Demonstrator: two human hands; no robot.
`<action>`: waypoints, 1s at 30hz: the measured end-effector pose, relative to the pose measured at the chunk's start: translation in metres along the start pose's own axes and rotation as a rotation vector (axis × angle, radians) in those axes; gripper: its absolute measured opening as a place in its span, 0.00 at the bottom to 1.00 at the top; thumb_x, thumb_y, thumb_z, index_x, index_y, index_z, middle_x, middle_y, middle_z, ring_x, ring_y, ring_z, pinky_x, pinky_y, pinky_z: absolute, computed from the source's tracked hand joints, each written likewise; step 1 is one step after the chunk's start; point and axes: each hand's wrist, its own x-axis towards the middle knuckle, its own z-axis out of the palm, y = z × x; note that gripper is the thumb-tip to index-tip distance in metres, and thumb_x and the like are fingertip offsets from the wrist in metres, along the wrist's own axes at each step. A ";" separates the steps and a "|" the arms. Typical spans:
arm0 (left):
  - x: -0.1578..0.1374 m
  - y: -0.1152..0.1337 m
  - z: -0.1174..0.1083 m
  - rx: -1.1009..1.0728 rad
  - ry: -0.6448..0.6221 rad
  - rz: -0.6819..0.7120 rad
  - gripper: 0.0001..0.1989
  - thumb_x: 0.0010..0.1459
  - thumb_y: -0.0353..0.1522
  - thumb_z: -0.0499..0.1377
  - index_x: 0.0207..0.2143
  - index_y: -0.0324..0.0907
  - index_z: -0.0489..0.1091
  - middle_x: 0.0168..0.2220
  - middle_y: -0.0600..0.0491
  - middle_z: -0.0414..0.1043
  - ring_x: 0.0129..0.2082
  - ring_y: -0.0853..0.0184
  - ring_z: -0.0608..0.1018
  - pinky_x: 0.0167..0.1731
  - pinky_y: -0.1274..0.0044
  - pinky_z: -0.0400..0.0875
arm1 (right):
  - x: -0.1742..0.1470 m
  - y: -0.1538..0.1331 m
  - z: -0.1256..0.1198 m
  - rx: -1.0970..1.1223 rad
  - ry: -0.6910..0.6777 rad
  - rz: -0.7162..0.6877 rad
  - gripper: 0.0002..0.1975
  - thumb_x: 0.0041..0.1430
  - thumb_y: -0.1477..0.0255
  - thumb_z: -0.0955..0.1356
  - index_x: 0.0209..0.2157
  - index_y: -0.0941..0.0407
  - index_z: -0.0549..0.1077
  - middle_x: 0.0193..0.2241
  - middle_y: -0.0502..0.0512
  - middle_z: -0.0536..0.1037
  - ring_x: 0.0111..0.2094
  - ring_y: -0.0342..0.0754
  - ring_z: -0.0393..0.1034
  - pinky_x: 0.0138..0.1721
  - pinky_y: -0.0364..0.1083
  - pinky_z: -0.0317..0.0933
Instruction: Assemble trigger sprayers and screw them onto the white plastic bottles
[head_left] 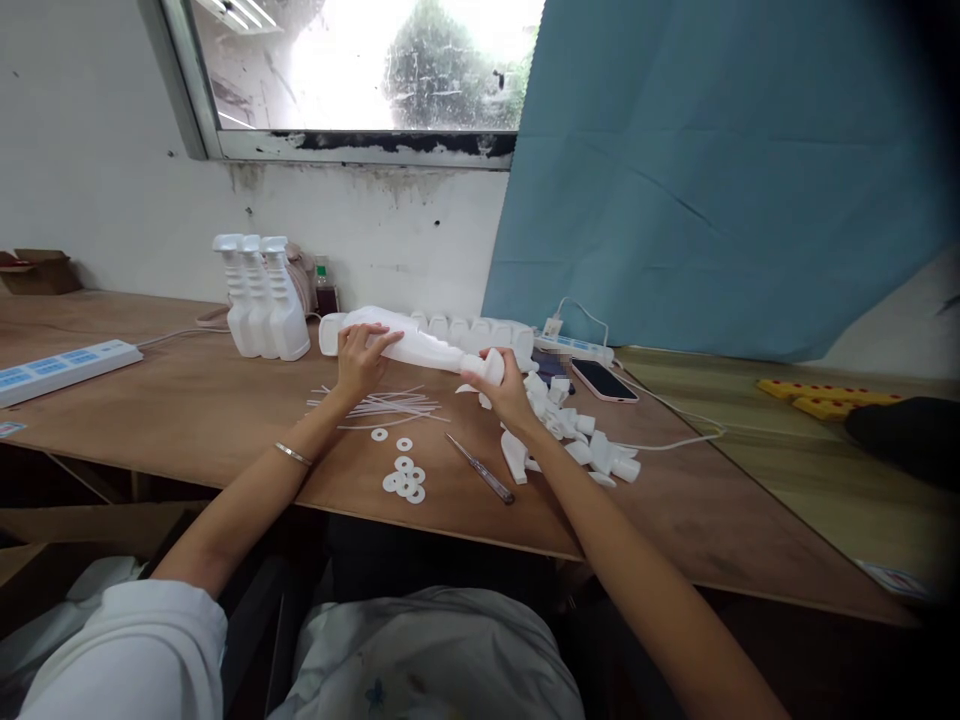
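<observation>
A white plastic spray bottle [421, 345] lies tilted in the air, its base to the left and its neck to the right. My left hand [361, 362] grips the body near the base, fingers over the top. At the neck, my right hand [511, 392] is closed around a white trigger spray head [491, 368]; its joint with the neck is partly covered by my fingers. Below the bottle lie thin white tubes [394, 405] and several flat white ring washers [405, 478]. A screwdriver [481, 468] rests nearby. Loose white spray heads [559, 420] are heaped beside my right forearm.
A row of white bottles [517, 340] lies behind my hands. Three spray bottles with heads [266, 305] stand at the back left, near a green-capped small bottle [325, 292]. A phone [604, 380], power strips [71, 370] and a white cable [675, 440] are on the table [187, 420].
</observation>
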 end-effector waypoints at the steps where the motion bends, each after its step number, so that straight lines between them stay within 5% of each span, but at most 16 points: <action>1: 0.000 0.000 0.000 0.002 -0.002 -0.010 0.21 0.47 0.21 0.52 0.42 0.47 0.72 0.42 0.49 0.71 0.46 0.60 0.71 0.47 0.66 0.55 | -0.001 -0.001 0.001 0.020 -0.016 -0.025 0.23 0.40 0.61 0.72 0.38 0.53 0.63 0.28 0.46 0.69 0.26 0.43 0.62 0.26 0.41 0.58; 7: -0.001 0.002 -0.001 -0.005 0.026 0.011 0.22 0.46 0.20 0.52 0.42 0.47 0.72 0.41 0.48 0.71 0.47 0.61 0.71 0.47 0.66 0.55 | -0.002 -0.002 -0.001 -0.096 0.070 -0.015 0.16 0.44 0.59 0.70 0.28 0.55 0.64 0.22 0.46 0.67 0.24 0.43 0.60 0.27 0.42 0.56; 12: -0.001 -0.004 0.003 0.024 0.081 0.066 0.22 0.46 0.19 0.52 0.41 0.47 0.71 0.41 0.49 0.71 0.46 0.62 0.72 0.46 0.67 0.56 | -0.001 0.002 -0.001 -0.192 0.002 0.078 0.18 0.46 0.54 0.67 0.25 0.57 0.66 0.19 0.47 0.68 0.22 0.43 0.61 0.26 0.43 0.54; 16: -0.001 -0.006 0.004 0.053 0.114 0.112 0.21 0.45 0.20 0.52 0.41 0.46 0.72 0.39 0.49 0.72 0.44 0.62 0.73 0.44 0.67 0.58 | -0.002 0.003 0.001 -0.224 0.036 -0.036 0.20 0.41 0.58 0.70 0.33 0.56 0.68 0.24 0.46 0.70 0.24 0.43 0.62 0.26 0.42 0.56; 22: -0.001 -0.005 0.003 0.071 0.149 0.158 0.21 0.46 0.20 0.53 0.40 0.46 0.72 0.38 0.49 0.73 0.43 0.63 0.73 0.42 0.67 0.59 | -0.002 0.002 -0.001 -0.384 0.104 -0.272 0.15 0.43 0.64 0.70 0.33 0.56 0.70 0.31 0.52 0.75 0.31 0.47 0.67 0.34 0.45 0.58; 26: -0.001 -0.007 0.006 0.072 0.169 0.170 0.18 0.48 0.20 0.53 0.39 0.46 0.72 0.38 0.49 0.72 0.44 0.63 0.73 0.43 0.67 0.59 | -0.002 0.002 -0.001 -0.369 0.056 -0.082 0.16 0.43 0.57 0.69 0.26 0.57 0.72 0.21 0.50 0.73 0.24 0.46 0.65 0.28 0.44 0.57; 30: -0.001 -0.008 0.007 0.091 0.178 0.193 0.15 0.51 0.22 0.53 0.37 0.46 0.73 0.38 0.50 0.73 0.43 0.63 0.73 0.44 0.67 0.59 | 0.001 0.007 0.000 -0.070 -0.029 0.250 0.23 0.49 0.51 0.64 0.15 0.57 0.67 0.14 0.52 0.70 0.19 0.45 0.64 0.23 0.44 0.58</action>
